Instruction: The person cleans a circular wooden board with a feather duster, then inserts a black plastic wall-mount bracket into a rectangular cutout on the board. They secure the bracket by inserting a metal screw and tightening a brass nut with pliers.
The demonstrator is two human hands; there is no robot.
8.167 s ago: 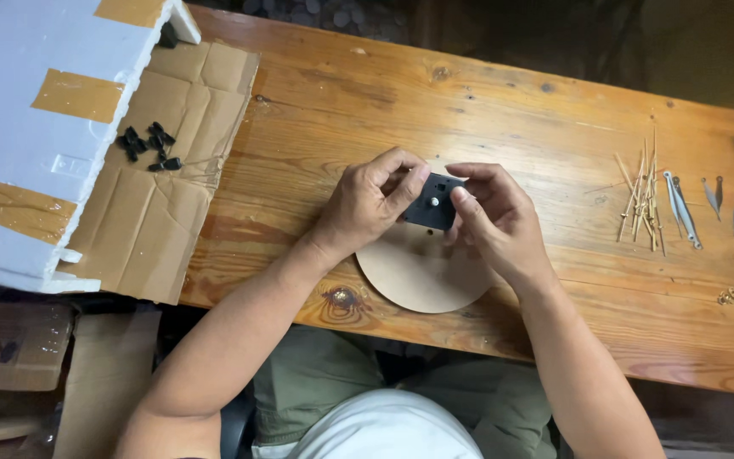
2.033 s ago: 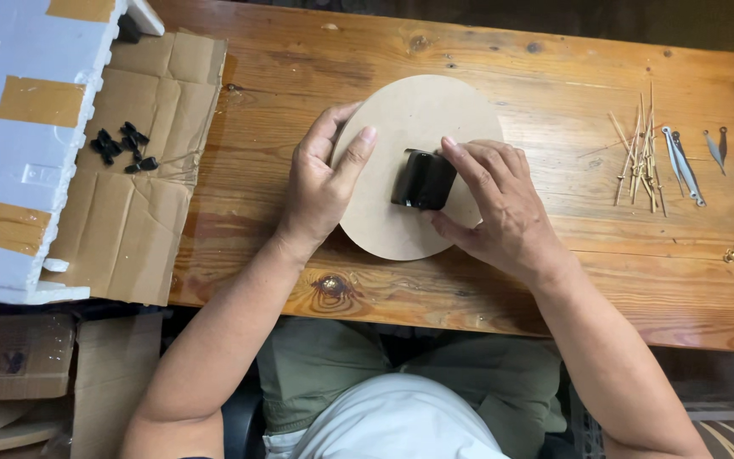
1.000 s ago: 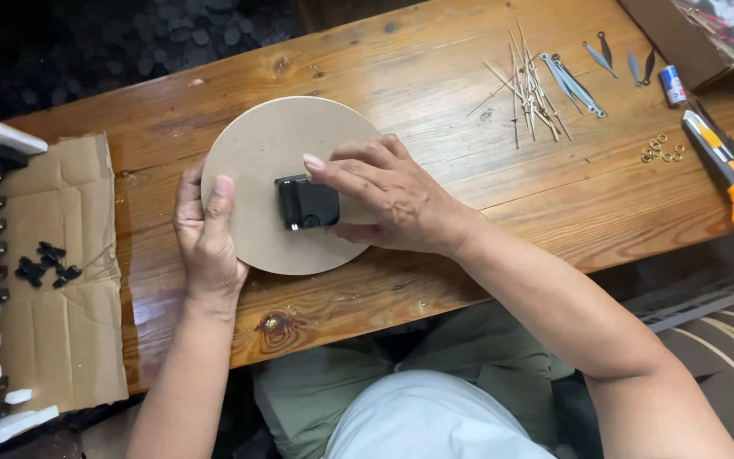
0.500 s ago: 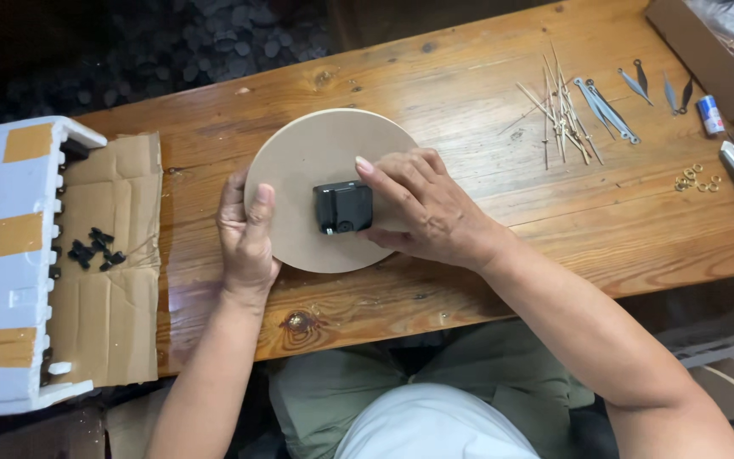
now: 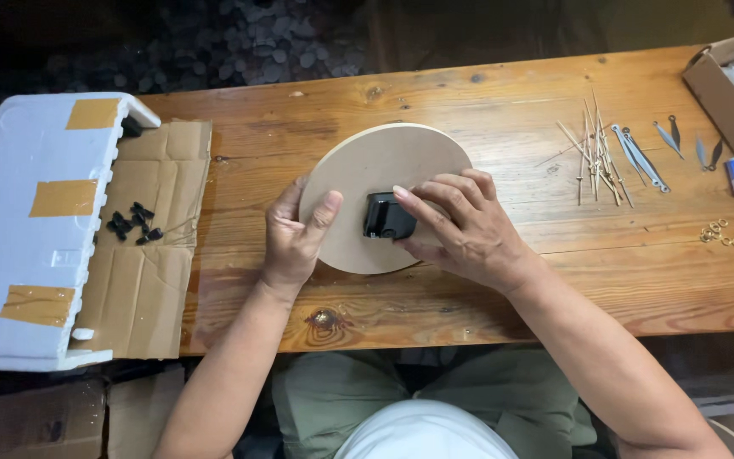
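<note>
A round, pale wooden disc lies flat on the wooden table. A small black box-shaped part sits at the disc's middle. My right hand covers the disc's right side, with its fingers wrapped on the black part. My left hand rests flat on the disc's left edge, thumb on the disc's face, steadying it.
A white foam block with brown tape patches and a flattened cardboard sheet with several small black parts lie at the left. Thin metal rods and clock hands, small brass rings and a cardboard box lie at the right.
The camera view has shifted, so the disc now sits nearer the centre. Both hands stay on the disc, the right still on the black part.
</note>
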